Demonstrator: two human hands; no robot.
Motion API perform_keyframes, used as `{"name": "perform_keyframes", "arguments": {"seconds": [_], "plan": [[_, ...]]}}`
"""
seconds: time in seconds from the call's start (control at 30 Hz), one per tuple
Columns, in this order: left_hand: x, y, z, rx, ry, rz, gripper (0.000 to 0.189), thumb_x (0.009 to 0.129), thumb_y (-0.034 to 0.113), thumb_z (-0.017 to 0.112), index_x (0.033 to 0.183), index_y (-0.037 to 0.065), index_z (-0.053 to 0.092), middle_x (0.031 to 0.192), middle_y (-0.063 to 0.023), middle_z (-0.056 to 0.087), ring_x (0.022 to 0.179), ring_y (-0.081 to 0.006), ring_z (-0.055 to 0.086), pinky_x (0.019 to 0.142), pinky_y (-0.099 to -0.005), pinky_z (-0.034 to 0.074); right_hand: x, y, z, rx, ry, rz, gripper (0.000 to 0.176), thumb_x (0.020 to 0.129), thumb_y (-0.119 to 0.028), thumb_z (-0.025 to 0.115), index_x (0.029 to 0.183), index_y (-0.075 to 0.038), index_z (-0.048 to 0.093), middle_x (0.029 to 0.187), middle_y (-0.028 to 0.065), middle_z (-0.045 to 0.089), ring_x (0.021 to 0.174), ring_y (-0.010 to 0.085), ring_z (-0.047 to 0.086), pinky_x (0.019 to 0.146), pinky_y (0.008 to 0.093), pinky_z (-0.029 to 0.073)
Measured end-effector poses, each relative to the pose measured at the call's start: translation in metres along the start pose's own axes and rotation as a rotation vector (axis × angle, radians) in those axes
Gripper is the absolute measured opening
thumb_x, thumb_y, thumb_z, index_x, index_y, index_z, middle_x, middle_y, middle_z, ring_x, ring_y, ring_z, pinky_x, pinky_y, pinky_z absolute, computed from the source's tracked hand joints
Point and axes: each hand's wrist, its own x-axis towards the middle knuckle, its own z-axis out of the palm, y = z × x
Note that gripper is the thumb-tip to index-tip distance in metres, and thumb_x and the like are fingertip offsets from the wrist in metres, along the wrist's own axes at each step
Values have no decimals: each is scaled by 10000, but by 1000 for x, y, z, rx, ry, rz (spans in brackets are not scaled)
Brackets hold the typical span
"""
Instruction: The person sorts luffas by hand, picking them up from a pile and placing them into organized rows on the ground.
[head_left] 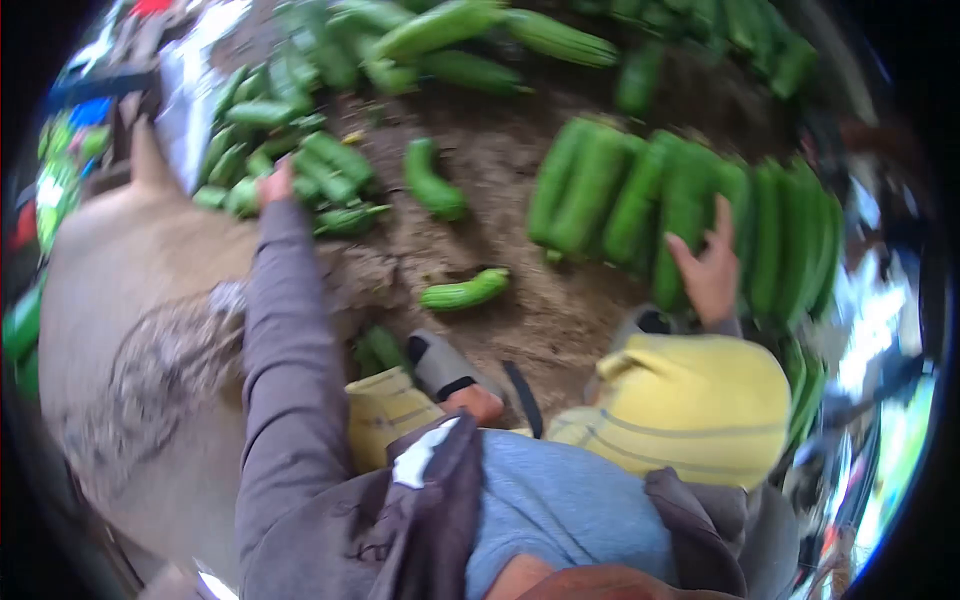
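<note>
My left hand reaches out to a heap of short green gourds, its fingers blurred and partly hidden among them. On the other side, my right hand lies over a tidy row of long green gourds, thumb and fingers spread apart. Between the two groups, a curved gourd rests on the brown ground. A smaller bent gourd lies nearer my feet.
Large pale green gourds are piled at the far side, with more at the far right. A bulging tan sack stands by my left arm. My sandalled foot is close to the small bent gourd.
</note>
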Motion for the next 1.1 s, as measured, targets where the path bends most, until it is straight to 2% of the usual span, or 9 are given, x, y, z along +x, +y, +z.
{"name": "perform_keyframes", "arguments": {"seconds": [0.2, 0.3, 0.37, 0.53, 0.63, 0.77, 0.9, 1.03, 1.1], "plan": [[-85, 128, -23, 383, 212, -190, 731, 653, 454, 693, 1173, -17, 491, 1182, -225, 512, 1141, -358, 460, 980, -427, 367, 9, 24, 14, -243, 131, -314, 691, 786, -183, 670, 1375, -87, 320, 1267, 216, 472, 1017, 311, 571, 841, 334, 464], [-103, 127, -30, 405, 345, -247, 804, 601, 378, 740, 1229, -7, 421, 1252, -227, 431, 1166, -370, 428, 998, -420, 357, 4, -5, 7, -227, 19, 20, 676, 780, -154, 668, 1371, -122, 342, 1195, 176, 498, 921, 288, 567, 792, 335, 467], [-103, 111, -28, 399, 487, -333, 855, 579, 342, 759, 1261, 2, 374, 1280, -224, 391, 1165, -381, 424, 1004, -415, 357, 7, -2, 0, -402, 100, -95, 667, 778, -139, 666, 1368, -142, 356, 1174, 151, 490, 899, 265, 548, 764, 336, 464], [-97, 112, -32, -112, 353, -622, 964, 601, 197, 750, 1356, -10, 189, 1305, -239, 366, 1170, -361, 437, 998, -390, 373, 23, 3, -15, -423, 229, -485, 545, 816, -108, 622, 1325, -133, 428, 1204, 114, 469, 1000, 237, 514, 774, 341, 460], [-80, 77, -13, -767, 453, -546, 808, 604, 24, 710, 1294, -10, 293, 1160, -216, 496, 984, -316, 567, 920, -403, 448, 30, -20, -11, -172, 122, -324, 484, 836, -92, 592, 1298, -104, 451, 1227, 96, 470, 1022, 208, 513, 813, 330, 450], [-146, 136, -28, -1681, -324, -407, 326, 787, 130, 564, 1091, 23, 513, 970, -134, 616, 912, -293, 605, 841, -433, 487, 60, -52, 8, 176, -123, -325, 446, 841, -82, 573, 1275, -73, 470, 1204, 82, 517, 1051, 168, 504, 869, 305, 431], [-234, 233, -1, -1803, -813, -19, 689, 768, 130, 540, 1352, -68, 233, 1341, -259, 363, 1246, -342, 395, 1033, -437, 376, 82, -97, 40, 511, -473, -286, 429, 860, -166, 562, 1268, -66, 476, 1192, 81, 549, 1083, 161, 502, 906, 303, 409], [-350, 335, 32, -1548, -1216, 41, 762, 726, 134, 600, 1382, -9, 239, 1370, -197, 357, 1188, -283, 454, 1012, -370, 368, 82, -102, 51, 971, -703, -13, 566, 892, -373, 509, 1361, -98, 354, 1245, 72, 506, 1157, 174, 446, 916, 356, 389], [-399, 367, 43, -1165, -1283, 292, 806, 727, 154, 634, 1397, -6, 216, 1406, -181, 317, 1249, -282, 385, 1044, -368, 308, 76, -80, 47, 1142, -580, 38, 581, 844, -282, 610, 1322, -57, 367, 1151, 101, 545, 1055, 198, 521, 865, 342, 431]]}}
